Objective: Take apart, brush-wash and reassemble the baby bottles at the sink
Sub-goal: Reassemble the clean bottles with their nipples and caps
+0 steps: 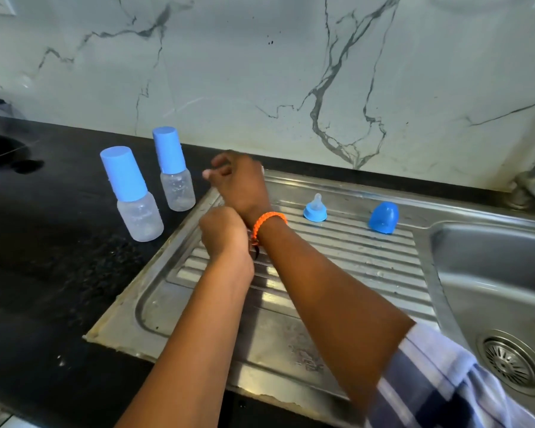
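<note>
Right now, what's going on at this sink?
A person's left hand touches the orange bracelet on the right wrist; the right hand holds nothing visible. Two capped bottles stand on the black counter. A nipple ring and blue cap sit on the drainboard.

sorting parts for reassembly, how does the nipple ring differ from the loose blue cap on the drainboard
The nipple ring is low and flared, with a clear teat on top; the loose blue cap is taller, domed, solid blue and tilted. The ring lies nearer the hands; the cap nearer the basin. Both are blue and rest on the drainboard.
</note>
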The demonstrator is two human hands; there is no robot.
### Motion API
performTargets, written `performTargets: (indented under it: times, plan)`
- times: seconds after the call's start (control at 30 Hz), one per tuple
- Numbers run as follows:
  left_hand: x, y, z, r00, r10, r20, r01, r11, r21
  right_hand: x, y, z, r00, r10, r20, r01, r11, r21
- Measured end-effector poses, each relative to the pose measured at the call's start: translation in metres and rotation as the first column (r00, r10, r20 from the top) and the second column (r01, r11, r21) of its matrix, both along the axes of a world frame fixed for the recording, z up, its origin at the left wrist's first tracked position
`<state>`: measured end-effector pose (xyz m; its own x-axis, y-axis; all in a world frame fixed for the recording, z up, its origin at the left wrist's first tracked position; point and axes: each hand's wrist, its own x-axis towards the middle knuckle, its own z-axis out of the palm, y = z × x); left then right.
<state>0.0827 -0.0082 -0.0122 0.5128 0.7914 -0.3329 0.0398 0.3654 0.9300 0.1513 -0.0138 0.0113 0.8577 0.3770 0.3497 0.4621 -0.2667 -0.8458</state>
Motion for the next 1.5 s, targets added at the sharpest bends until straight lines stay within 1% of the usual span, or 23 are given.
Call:
performTargets:
  times: [0.03,0.07,0.1,0.13,0.23,0.27,0.3,0.37,0.4,0.47,0.53,0.6,0.7,0.77,0.8,0.87,1.0,1.1,1.2,1.33,1.4,1.47,1.5]
  plan:
    - [-0.001,-0.005,0.002,0.999,0.002,-0.035,0.004,0.982,0.187,-0.001,-0.013,0.002,0.999,-0.033,0.039,0.031,0.998,0.063]
    - [-0.002,-0.009,0.002,0.997,0.025,-0.073,0.006,0.919,0.394,-0.002,-0.026,0.005,0.995,-0.064,0.077,0.055,0.992,0.114]
    - [-0.003,-0.012,0.003,0.995,0.043,-0.088,0.014,0.829,0.56,-0.003,-0.04,0.007,0.989,-0.098,0.113,0.081,0.985,0.15]
    - [-0.004,-0.013,0.006,0.995,0.067,-0.077,0.001,0.746,0.666,-0.003,-0.053,0.009,0.98,-0.139,0.146,0.113,0.979,0.17]
    - [0.009,-0.01,0.009,0.996,0.085,-0.019,-0.033,0.564,0.825,0.005,-0.091,0.008,0.915,-0.33,0.233,0.283,0.935,0.211]
    - [0.015,-0.009,0.009,0.997,0.062,-0.036,0.002,0.486,0.874,0.01,-0.102,0.006,0.879,-0.406,0.251,0.365,0.91,0.197]
    - [0.022,-0.009,0.01,0.995,0.016,-0.094,0.079,0.404,0.911,0.016,-0.113,0.004,0.844,-0.469,0.26,0.442,0.883,0.159]
    - [0.037,-0.007,0.009,0.957,-0.12,-0.266,0.29,0.297,0.91,0.026,-0.131,-0.004,0.803,-0.53,0.271,0.551,0.834,-0.001]
    - [0.044,-0.006,0.007,0.918,-0.175,-0.356,0.392,0.269,0.88,0.029,-0.138,-0.008,0.821,-0.508,0.26,0.549,0.828,-0.116]
    - [0.058,-0.001,0.0,0.845,-0.205,-0.494,0.533,0.249,0.809,0.031,-0.149,-0.018,0.914,-0.367,0.174,0.405,0.85,-0.337]
    - [0.064,0.003,-0.006,0.811,-0.178,-0.558,0.585,0.225,0.779,0.028,-0.155,-0.025,0.966,-0.225,0.125,0.257,0.819,-0.513]
    - [0.066,0.007,-0.009,0.814,-0.112,-0.57,0.58,0.177,0.795,0.026,-0.159,-0.03,0.976,-0.149,0.158,0.214,0.775,-0.594]
    - [0.068,0.014,-0.009,0.785,0.005,-0.62,0.615,0.122,0.779,0.023,-0.162,-0.029,0.967,-0.165,0.196,0.25,0.778,-0.576]
    - [0.071,0.014,-0.01,0.749,0.037,-0.662,0.655,0.114,0.747,0.021,-0.164,-0.027,0.964,-0.175,0.199,0.259,0.779,-0.571]
    - [0.072,0.014,-0.011,0.748,0.048,-0.662,0.655,0.11,0.748,0.019,-0.165,-0.025,0.965,-0.177,0.192,0.256,0.785,-0.564]
    - [0.076,0.013,-0.011,0.773,0.062,-0.632,0.623,0.116,0.773,0.015,-0.167,-0.025,0.965,-0.184,0.186,0.257,0.794,-0.551]
    - [0.082,0.01,-0.012,0.802,0.038,-0.597,0.583,0.174,0.794,0.007,-0.171,-0.026,0.97,-0.187,0.156,0.242,0.825,-0.51]
    - [0.086,0.01,-0.017,0.81,0.065,-0.583,0.568,0.165,0.807,0.001,-0.173,-0.025,0.971,-0.181,0.157,0.236,0.825,-0.513]
    - [0.088,0.012,-0.02,0.841,0.077,-0.535,0.513,0.198,0.835,0.001,-0.174,-0.026,0.97,-0.18,0.162,0.238,0.826,-0.511]
    - [0.088,0.007,-0.012,0.888,0.019,-0.46,0.43,0.326,0.842,0.004,-0.173,-0.029,0.973,-0.203,0.107,0.229,0.869,-0.439]
    - [0.085,0.004,-0.006,0.914,-0.054,-0.402,0.382,0.447,0.809,0.005,-0.172,-0.028,0.972,-0.225,0.073,0.236,0.906,-0.35]
    - [0.078,0.002,-0.002,0.917,-0.211,-0.338,0.396,0.582,0.71,0.003,-0.173,-0.026,0.972,-0.228,0.053,0.234,0.942,-0.243]
    - [0.072,0.0,0.0,0.898,-0.326,-0.296,0.439,0.618,0.652,0.003,-0.174,-0.025,0.975,-0.217,0.042,0.221,0.955,-0.196]
